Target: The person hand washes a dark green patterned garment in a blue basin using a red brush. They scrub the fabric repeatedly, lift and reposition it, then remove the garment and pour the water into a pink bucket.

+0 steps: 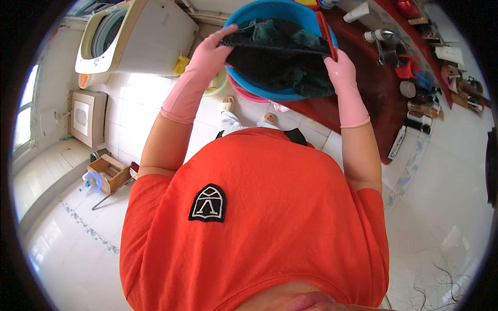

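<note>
A dark garment [276, 58] with green patches is stretched between my two hands, over a blue plastic basin [249, 11]. My left hand [214, 48], in a pink rubber glove, grips the garment's edge on the left. On the right, my right hand [339, 68], gloved in the same pink, holds the other end of that edge together with a red brush [326, 33], whose bristles face the basin's rim. The lower part of the cloth hangs against the basin's near side. How much of it lies in the basin cannot be told.
The basin stands at a dark red countertop [365, 89] with a faucet [383, 42], bottles and a toothpaste tube [397, 143]. A washing machine [151, 39] is at the upper left. Below the basin are a pink basin [249, 95] and my slippered feet. A wooden box [109, 175] sits on the floor at left.
</note>
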Demonstrator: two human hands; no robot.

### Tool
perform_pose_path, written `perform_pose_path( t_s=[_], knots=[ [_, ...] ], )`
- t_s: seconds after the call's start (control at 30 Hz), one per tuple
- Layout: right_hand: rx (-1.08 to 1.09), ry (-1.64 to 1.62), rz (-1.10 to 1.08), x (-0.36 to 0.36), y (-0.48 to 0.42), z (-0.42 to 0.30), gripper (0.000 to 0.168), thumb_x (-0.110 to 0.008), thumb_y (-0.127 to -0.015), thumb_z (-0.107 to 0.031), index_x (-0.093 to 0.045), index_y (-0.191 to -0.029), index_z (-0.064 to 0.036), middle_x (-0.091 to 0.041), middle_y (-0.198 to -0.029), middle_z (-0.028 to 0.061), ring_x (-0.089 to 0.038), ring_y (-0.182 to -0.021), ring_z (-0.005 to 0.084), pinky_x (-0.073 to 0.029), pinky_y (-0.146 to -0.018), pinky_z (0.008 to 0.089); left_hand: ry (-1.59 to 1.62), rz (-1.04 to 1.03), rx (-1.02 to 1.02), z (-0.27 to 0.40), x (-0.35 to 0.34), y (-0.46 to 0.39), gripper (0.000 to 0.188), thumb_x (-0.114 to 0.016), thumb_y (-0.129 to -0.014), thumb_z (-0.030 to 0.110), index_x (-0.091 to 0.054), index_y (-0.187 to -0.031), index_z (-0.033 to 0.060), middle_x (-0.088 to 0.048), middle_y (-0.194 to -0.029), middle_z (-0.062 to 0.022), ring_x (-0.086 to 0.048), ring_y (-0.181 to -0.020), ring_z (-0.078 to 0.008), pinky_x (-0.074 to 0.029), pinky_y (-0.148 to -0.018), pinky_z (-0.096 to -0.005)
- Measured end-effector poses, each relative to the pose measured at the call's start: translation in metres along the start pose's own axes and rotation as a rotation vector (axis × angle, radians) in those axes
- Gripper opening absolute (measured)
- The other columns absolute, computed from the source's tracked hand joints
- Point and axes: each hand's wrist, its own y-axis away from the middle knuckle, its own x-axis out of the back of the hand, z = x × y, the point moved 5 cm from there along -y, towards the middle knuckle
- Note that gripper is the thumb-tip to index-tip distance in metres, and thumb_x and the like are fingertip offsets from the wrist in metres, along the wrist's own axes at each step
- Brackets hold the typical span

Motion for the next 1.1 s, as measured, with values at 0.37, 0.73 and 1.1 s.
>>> perform_pose_path(
  t_s=[0.37,0.73,1.1],
  knots=[
    [0.232,-0.697,0.029,0.093,0.017,-0.182,0.034,-0.07,-0.091,-0.018,-0.07,-0.124,-0.01,-0.056,-0.074,-0.002,-0.045,-0.055,0.0059,-0.034,-0.05,0.0217,0.499,-0.235,-0.387,0.166,-0.03,0.002,0.066,-0.058,-0.091,-0.001,-0.036,-0.153,-0.0004,-0.062,-0.124,-0.0131,-0.062,-0.11,-0.0209,-0.051,-0.095,-0.0301],
    [0.408,-0.529,-0.218,0.022,0.063,-0.177,0.036,-0.072,-0.09,-0.019,-0.068,-0.123,-0.006,-0.066,-0.086,0.0018,-0.056,-0.069,0.0107,-0.044,-0.063,0.0248,-0.37,0.0,-0.528,0.063,-0.077,-0.025,0.047,-0.079,-0.08,0.013,-0.067,-0.125,0.0114,-0.07,-0.107,-0.0032,-0.07,-0.102,-0.0202,-0.056,-0.088,-0.0317],
    [0.05,0.348,-0.011,0.024,0.026,0.01,0.058,-0.082,-0.077,-0.048,-0.07,-0.114,-0.005,-0.073,-0.106,0.0199,-0.068,-0.106,0.0389,-0.053,-0.091,0.0457,0.387,-0.047,-0.453,0.103,0.007,0.003,0.056,-0.054,-0.068,-0.017,-0.06,-0.118,0.0056,-0.068,-0.113,-0.0101,-0.065,-0.107,-0.0221,-0.055,-0.091,-0.0336]
  ],
)
